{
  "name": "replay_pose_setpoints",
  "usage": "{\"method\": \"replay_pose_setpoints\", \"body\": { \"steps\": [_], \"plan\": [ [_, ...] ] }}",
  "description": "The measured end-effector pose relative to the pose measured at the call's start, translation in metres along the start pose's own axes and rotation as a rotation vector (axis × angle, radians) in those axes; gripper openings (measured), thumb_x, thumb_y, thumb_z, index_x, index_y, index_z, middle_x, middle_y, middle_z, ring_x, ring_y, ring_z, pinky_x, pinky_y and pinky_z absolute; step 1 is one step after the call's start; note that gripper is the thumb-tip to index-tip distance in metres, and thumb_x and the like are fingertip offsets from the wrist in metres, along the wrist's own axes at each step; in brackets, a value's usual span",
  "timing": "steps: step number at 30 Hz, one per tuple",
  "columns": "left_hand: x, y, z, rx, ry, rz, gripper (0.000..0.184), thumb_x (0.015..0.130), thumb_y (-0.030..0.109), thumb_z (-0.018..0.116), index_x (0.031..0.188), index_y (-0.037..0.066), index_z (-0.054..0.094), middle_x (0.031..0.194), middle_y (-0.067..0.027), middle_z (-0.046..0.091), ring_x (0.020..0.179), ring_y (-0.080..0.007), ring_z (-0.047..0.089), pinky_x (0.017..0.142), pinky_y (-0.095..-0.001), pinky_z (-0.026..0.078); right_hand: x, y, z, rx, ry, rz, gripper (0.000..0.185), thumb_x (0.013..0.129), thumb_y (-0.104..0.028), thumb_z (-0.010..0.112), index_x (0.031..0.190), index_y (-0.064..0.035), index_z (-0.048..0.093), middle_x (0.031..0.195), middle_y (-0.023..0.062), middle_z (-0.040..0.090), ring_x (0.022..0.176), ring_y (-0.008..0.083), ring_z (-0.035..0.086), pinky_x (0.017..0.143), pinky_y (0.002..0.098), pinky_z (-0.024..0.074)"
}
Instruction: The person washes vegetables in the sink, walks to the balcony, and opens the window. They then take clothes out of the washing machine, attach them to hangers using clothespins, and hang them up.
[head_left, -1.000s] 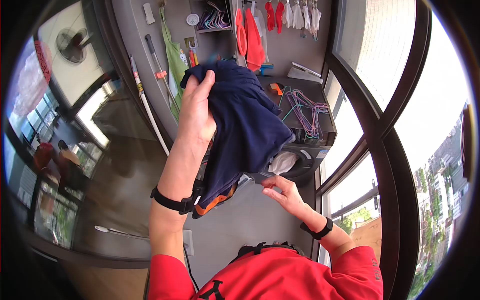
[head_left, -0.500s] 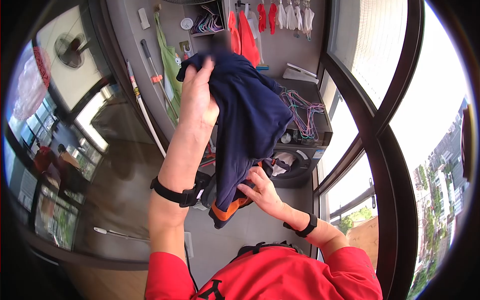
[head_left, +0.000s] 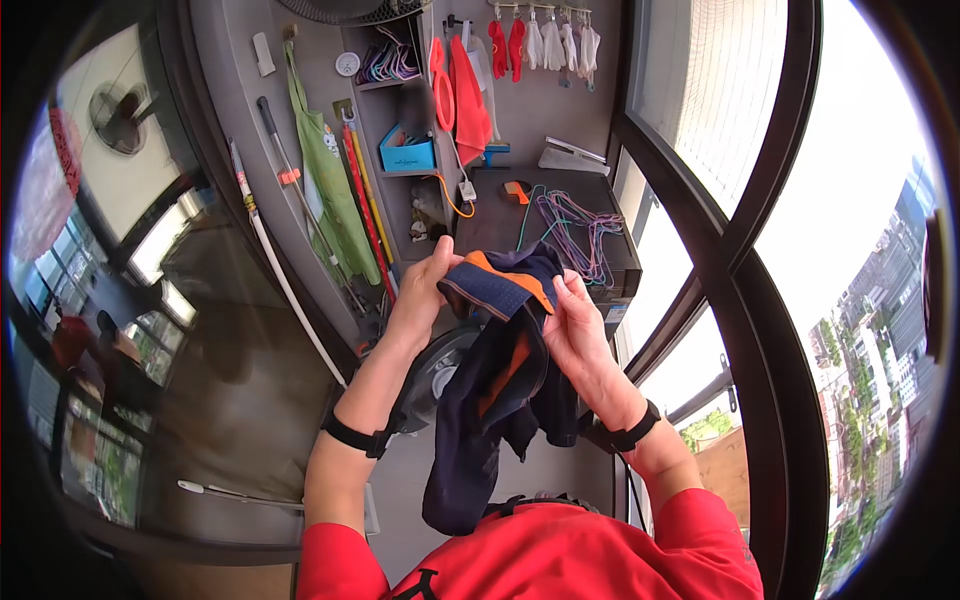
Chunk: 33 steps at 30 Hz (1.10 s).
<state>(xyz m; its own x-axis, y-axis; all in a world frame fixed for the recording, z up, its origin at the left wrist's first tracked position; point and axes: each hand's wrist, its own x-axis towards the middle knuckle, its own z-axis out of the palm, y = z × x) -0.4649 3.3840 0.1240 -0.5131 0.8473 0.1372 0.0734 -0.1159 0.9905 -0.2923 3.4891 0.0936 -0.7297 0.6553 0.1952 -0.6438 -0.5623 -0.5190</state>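
Observation:
A dark navy garment with orange trim (head_left: 470,410) hangs in front of me; folds hide what kind it is. My left hand (head_left: 422,298) pinches the upper left of its edge, where an orange strip and a dotted blue band show. On the other side, my right hand (head_left: 582,328) grips the upper right of the same edge between thumb and fingers. The rest drapes down between my forearms, with a long piece reaching lowest at the left. Behind the cloth, a round grey machine door (head_left: 440,370) is partly hidden.
Colourful wire hangers (head_left: 580,232) lie on the dark counter (head_left: 480,215). Red and white socks (head_left: 545,45) hang from a clip rack. Poles and a green apron (head_left: 330,190) line the left wall, near a blue box (head_left: 408,152). Windows (head_left: 760,250) stand at the right.
The garment has come down and its orange-trimmed edge is now on top. My left hand has lowered; my right hand has risen to the opposite side of that edge.

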Motion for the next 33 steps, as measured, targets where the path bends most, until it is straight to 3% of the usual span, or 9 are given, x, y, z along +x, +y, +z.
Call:
{"method": "replay_pose_setpoints", "body": {
  "steps": [3, 6, 9, 13, 16, 19, 23, 27, 33],
  "plan": [
    [-0.040, -0.020, 0.004, -0.359, -0.235, -0.070, 0.069, 0.089, 0.059, 0.028, 0.121, 0.001, 0.048, 0.109, -0.0060, 0.058, 0.095, -0.0120, 0.056, 0.083, -0.0281, 0.044, -0.007, 0.010, -0.011, 0.028, 0.066, 0.004, 0.004, 0.090, -0.010, 0.050, 0.090, -0.0138, 0.049, 0.075, -0.0039, 0.054, 0.063, 0.0067, 0.055, 0.055, 0.0222, 0.0468],
    [-0.060, -0.032, 0.016, -0.391, -0.236, -0.172, 0.055, 0.088, 0.042, 0.051, 0.130, 0.009, 0.035, 0.118, -0.0039, 0.048, 0.105, -0.0146, 0.051, 0.089, -0.0313, 0.041, -0.011, 0.029, -0.015, 0.017, 0.183, 0.003, 0.005, 0.089, -0.009, 0.051, 0.089, -0.0135, 0.049, 0.070, -0.0045, 0.051, 0.063, 0.0063, 0.054, 0.057, 0.0224, 0.0468],
    [-0.042, -0.049, 0.017, -0.415, 0.040, -0.054, 0.033, 0.084, 0.018, 0.062, 0.112, 0.004, 0.050, 0.100, -0.0034, 0.056, 0.089, -0.0102, 0.056, 0.079, -0.0273, 0.047, -0.012, 0.029, -0.032, -0.129, 0.098, 0.055, 0.004, 0.089, -0.009, 0.052, 0.088, -0.0115, 0.049, 0.069, -0.0036, 0.050, 0.062, 0.0069, 0.055, 0.055, 0.0226, 0.0476],
    [-0.028, -0.026, 0.017, -0.203, 0.151, 0.201, 0.025, 0.082, 0.020, 0.064, 0.094, -0.001, 0.058, 0.080, -0.0018, 0.059, 0.071, -0.0070, 0.054, 0.062, -0.0227, 0.044, -0.017, -0.009, -0.037, -0.998, 0.035, 0.170, 0.026, 0.081, -0.021, 0.065, 0.092, -0.0031, 0.050, 0.077, 0.0031, 0.055, 0.066, 0.0142, 0.059, 0.056, 0.0253, 0.0496],
    [-0.030, -0.008, 0.037, 0.239, 0.098, 0.233, 0.025, 0.079, 0.021, 0.068, 0.084, -0.001, 0.058, 0.071, 0.0016, 0.056, 0.068, -0.0031, 0.049, 0.061, -0.0218, 0.041, -0.031, -0.025, -0.010, -1.634, -0.099, -0.494, 0.048, 0.075, -0.028, 0.070, 0.106, 0.0003, 0.047, 0.095, 0.0117, 0.054, 0.078, 0.0217, 0.059, 0.065, 0.0299, 0.0494],
    [-0.027, 0.000, 0.050, 0.480, -0.108, 0.198, 0.024, 0.080, 0.019, 0.066, 0.088, -0.003, 0.059, 0.073, 0.0008, 0.057, 0.068, -0.0030, 0.049, 0.060, -0.0219, 0.041, -0.039, -0.009, 0.012, -1.548, -0.452, -0.547, 0.071, 0.071, -0.029, 0.073, 0.125, -0.0015, 0.035, 0.117, 0.0163, 0.041, 0.094, 0.0282, 0.053, 0.078, 0.0350, 0.0454],
    [-0.023, -0.019, 0.046, -0.107, -0.139, 0.144, 0.033, 0.089, 0.021, 0.054, 0.113, 0.000, 0.050, 0.096, -0.0064, 0.057, 0.085, -0.0107, 0.055, 0.072, -0.0256, 0.046, -0.028, 0.000, 0.015, -1.261, -0.076, -0.161, 0.060, 0.071, -0.003, 0.070, 0.121, -0.0021, 0.037, 0.097, 0.0106, 0.048, 0.058, 0.0131, 0.055, 0.052, 0.0248, 0.0460],
    [-0.067, -0.067, 0.039, 0.200, 0.110, 0.447, 0.069, 0.084, 0.036, 0.060, 0.132, 0.001, 0.026, 0.123, -0.0172, 0.043, 0.099, -0.0247, 0.055, 0.084, -0.0326, 0.043, -0.017, 0.002, 0.017, -1.018, 0.029, -0.269, 0.061, 0.068, 0.000, 0.071, 0.119, -0.0020, 0.037, 0.098, 0.0090, 0.051, 0.061, 0.0098, 0.055, 0.050, 0.0222, 0.0466],
    [-0.112, -0.154, 0.021, 0.570, 0.063, -0.136, 0.039, 0.084, 0.027, 0.060, 0.113, 0.002, 0.053, 0.102, -0.0153, 0.060, 0.084, -0.0301, 0.061, 0.073, -0.0353, 0.047, -0.003, 0.003, 0.011, -1.021, -0.053, -0.343, 0.040, 0.075, -0.001, 0.065, 0.110, -0.0017, 0.045, 0.093, 0.0052, 0.055, 0.080, 0.0087, 0.056, 0.052, 0.0217, 0.0492]
  ]
}}
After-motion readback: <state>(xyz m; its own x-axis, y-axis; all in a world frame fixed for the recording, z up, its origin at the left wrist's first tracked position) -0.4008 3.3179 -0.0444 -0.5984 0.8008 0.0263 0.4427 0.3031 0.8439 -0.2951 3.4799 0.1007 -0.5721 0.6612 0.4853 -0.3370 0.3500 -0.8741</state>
